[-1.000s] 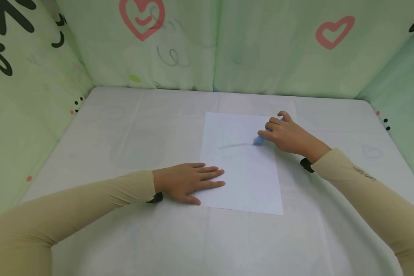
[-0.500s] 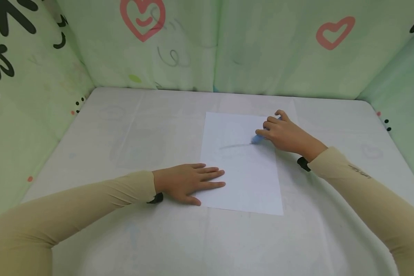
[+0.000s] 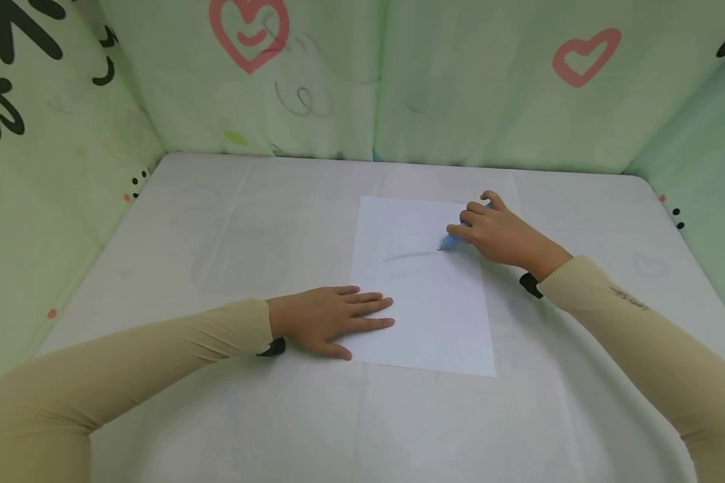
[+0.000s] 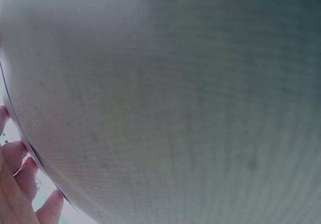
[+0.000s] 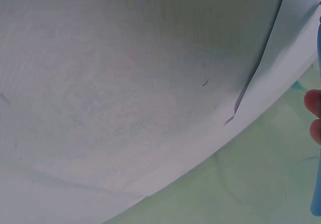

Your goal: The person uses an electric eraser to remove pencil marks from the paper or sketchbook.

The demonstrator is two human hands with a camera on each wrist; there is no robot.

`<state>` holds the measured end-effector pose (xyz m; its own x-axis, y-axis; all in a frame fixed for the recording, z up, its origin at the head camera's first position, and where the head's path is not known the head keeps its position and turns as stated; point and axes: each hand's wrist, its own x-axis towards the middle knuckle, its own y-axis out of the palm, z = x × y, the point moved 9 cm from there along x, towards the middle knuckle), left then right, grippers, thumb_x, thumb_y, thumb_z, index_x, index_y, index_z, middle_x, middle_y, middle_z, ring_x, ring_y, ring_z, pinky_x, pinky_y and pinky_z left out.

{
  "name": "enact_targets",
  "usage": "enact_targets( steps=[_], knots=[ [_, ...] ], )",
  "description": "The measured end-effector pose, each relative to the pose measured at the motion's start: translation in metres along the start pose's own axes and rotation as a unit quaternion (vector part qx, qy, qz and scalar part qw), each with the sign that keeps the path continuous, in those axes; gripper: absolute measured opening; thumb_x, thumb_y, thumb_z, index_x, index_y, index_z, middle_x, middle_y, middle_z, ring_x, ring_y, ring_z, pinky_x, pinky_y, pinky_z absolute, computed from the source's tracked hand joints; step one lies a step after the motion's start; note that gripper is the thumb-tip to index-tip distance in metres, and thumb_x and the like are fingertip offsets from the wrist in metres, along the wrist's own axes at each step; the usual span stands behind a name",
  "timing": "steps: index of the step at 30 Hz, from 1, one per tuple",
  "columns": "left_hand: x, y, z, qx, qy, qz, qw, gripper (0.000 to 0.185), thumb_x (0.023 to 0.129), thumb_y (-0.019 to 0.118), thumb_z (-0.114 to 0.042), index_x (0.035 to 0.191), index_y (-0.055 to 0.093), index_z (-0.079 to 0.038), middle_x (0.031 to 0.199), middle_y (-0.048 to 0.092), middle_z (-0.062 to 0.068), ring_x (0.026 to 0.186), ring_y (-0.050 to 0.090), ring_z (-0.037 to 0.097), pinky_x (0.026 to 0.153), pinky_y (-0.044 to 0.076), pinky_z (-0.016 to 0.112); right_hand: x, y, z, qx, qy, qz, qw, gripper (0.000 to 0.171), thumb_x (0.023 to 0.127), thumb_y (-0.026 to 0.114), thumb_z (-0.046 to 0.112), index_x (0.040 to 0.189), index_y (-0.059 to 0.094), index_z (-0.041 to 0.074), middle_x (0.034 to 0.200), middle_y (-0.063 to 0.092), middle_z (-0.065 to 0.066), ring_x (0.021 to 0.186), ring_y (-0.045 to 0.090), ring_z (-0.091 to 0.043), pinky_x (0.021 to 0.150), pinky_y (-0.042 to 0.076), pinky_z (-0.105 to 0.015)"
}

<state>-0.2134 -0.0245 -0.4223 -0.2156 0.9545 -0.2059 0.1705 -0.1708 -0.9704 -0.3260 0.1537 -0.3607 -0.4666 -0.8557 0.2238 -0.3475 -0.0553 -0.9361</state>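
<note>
A white sheet of paper point(image 3: 425, 308) lies on the white table point(image 3: 217, 255), with a faint grey stroke point(image 3: 407, 255) drawn across its upper half. My left hand point(image 3: 332, 320) lies flat with straight fingers on the sheet's lower left edge. My right hand point(image 3: 495, 233) grips a light blue pen point(image 3: 450, 242), whose tip touches the paper at the right end of the stroke. In the right wrist view the pen point(image 5: 317, 133) runs along the right edge beside two fingertips point(image 5: 313, 116). The left wrist view shows mostly table cloth and my fingers point(image 4: 17, 184).
Green padded walls point(image 3: 362, 80) with red hearts and black marks close in the table on the back, left and right sides. The table surface around the paper holds nothing else in view.
My right hand with the pen has shifted slightly up and left along the sheet. The left hand and the paper have stayed put.
</note>
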Motion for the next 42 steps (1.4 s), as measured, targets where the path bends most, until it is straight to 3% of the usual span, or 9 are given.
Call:
enact_targets(
  steps=[10,17,24,30,38,42],
  knots=[
    [0.0,0.001,0.0,0.006,-0.003,0.011,0.9999,0.072,0.095,0.038,-0.055,0.152,0.015,-0.018,0.159,0.012,0.008,0.148,0.013,0.023,0.118,0.019,0.042,-0.008,0.002,-0.002,-0.01,0.003,0.021,1.0,0.025,0.075,0.074,0.003,0.096,0.062,0.01,0.083,0.062,-0.012,0.082,0.054,-0.027,0.088,0.036,-0.055],
    [0.0,0.001,0.0,0.004,-0.001,0.008,1.0,0.072,0.095,0.039,-0.054,0.152,0.015,-0.018,0.159,0.012,0.009,0.147,0.013,0.023,0.118,0.019,0.043,-0.002,0.0,0.0,-0.003,-0.005,0.003,1.0,0.026,0.074,0.074,0.002,0.096,0.063,0.009,0.083,0.062,-0.013,0.081,0.054,-0.028,0.087,0.036,-0.054],
    [0.0,0.001,0.0,0.007,0.0,0.002,1.0,0.071,0.095,0.038,-0.054,0.152,0.016,-0.018,0.159,0.013,0.009,0.147,0.014,0.023,0.118,0.02,0.043,-0.002,0.001,-0.002,-0.005,0.001,0.021,1.0,0.023,0.076,0.072,0.003,0.096,0.063,0.01,0.083,0.062,-0.013,0.081,0.055,-0.028,0.088,0.037,-0.055],
    [-0.001,-0.001,0.0,0.001,0.0,0.001,1.0,0.071,0.095,0.039,-0.054,0.152,0.016,-0.017,0.159,0.013,0.009,0.147,0.014,0.023,0.118,0.019,0.043,-0.002,-0.001,0.003,0.001,-0.019,0.002,1.0,0.025,0.074,0.074,0.002,0.095,0.063,0.01,0.083,0.063,-0.013,0.082,0.056,-0.028,0.086,0.038,-0.054],
    [0.0,0.002,0.002,0.0,-0.002,0.004,1.0,0.072,0.095,0.037,-0.055,0.152,0.015,-0.019,0.159,0.012,0.008,0.148,0.012,0.021,0.118,0.019,0.042,0.009,0.007,0.001,-0.009,0.0,0.049,0.999,0.023,0.079,0.071,0.006,0.099,0.062,0.011,0.088,0.063,-0.013,0.086,0.054,-0.028,0.09,0.035,-0.055],
    [0.0,0.002,0.001,0.0,-0.002,0.003,1.0,0.072,0.095,0.037,-0.055,0.152,0.015,-0.019,0.159,0.012,0.008,0.147,0.013,0.022,0.118,0.019,0.043,0.007,0.006,0.002,-0.011,-0.002,0.045,0.999,0.022,0.079,0.071,0.006,0.098,0.063,0.011,0.087,0.063,-0.013,0.085,0.054,-0.027,0.089,0.036,-0.054]
  ],
)
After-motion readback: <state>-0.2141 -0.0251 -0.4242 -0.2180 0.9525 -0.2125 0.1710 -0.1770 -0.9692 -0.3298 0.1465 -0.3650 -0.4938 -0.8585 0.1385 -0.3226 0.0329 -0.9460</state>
